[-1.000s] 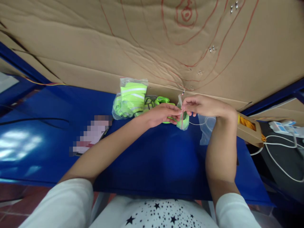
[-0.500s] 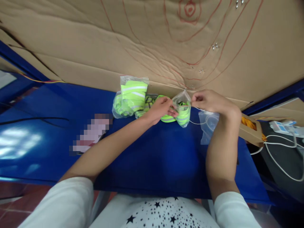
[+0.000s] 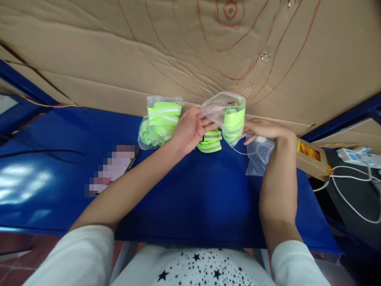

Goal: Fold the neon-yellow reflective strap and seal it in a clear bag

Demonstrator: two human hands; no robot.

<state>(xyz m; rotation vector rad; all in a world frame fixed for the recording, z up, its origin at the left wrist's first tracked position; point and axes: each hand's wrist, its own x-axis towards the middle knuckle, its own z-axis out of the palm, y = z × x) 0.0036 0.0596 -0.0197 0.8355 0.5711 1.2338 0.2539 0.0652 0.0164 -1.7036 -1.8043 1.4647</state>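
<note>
A clear plastic bag (image 3: 218,109) with a rolled neon-yellow reflective strap (image 3: 233,125) inside is held up off the table. My left hand (image 3: 190,131) pinches the bag's left edge, with its other fingers stretched beneath it. Against the bag's lower right side is my right hand (image 3: 262,129); its thumb and index finger seem to grip there, partly hidden, while the other fingers extend. Below the bag lies another folded reflective strap (image 3: 210,145). Left of my left hand, bagged reflective straps (image 3: 163,119) are piled against the cardboard.
A cardboard panel (image 3: 89,59) with red drawn lines rises behind the blue table (image 3: 190,198). An empty-looking clear bag (image 3: 256,161) lies by my right forearm. At right are a cardboard box (image 3: 312,159) and white cables (image 3: 351,176). A blurred-out flat object (image 3: 114,167) lies left.
The bag has risen and opened out between my hands. My right hand has shifted from its top corner to its lower right side, and more of the strap beneath shows.
</note>
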